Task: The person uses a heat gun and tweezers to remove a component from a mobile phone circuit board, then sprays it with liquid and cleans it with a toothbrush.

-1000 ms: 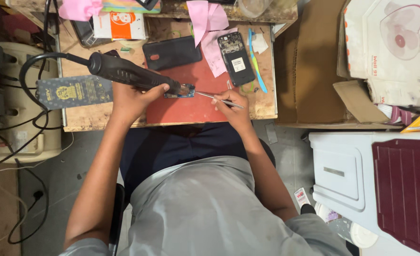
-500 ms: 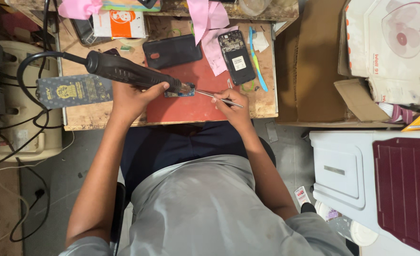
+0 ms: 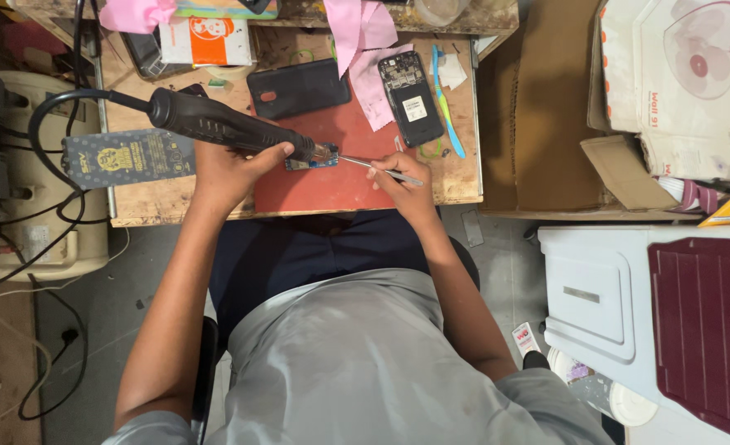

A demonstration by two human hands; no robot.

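The left hand [image 3: 231, 169] was closed around a black hot-air handpiece [image 3: 225, 128], its nozzle over a small blue circuit board [image 3: 311, 162] on the red mat [image 3: 332, 177] at upper centre of the frame. The right hand [image 3: 404, 177] pinched thin metal tweezers [image 3: 373, 166], tips pointing at that board. An orange-and-white box [image 3: 208, 41] sat at top left, a white fan carton [image 3: 686, 74] at upper right, and a dark rectangular label [image 3: 126, 156] lay left of the mat.

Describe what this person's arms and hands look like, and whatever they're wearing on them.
Both arms are bare from the shoulder down, with no gloves, watch or rings visible on the left hand or right hand. A sleeveless grey top covers the torso, ending at the shoulders.
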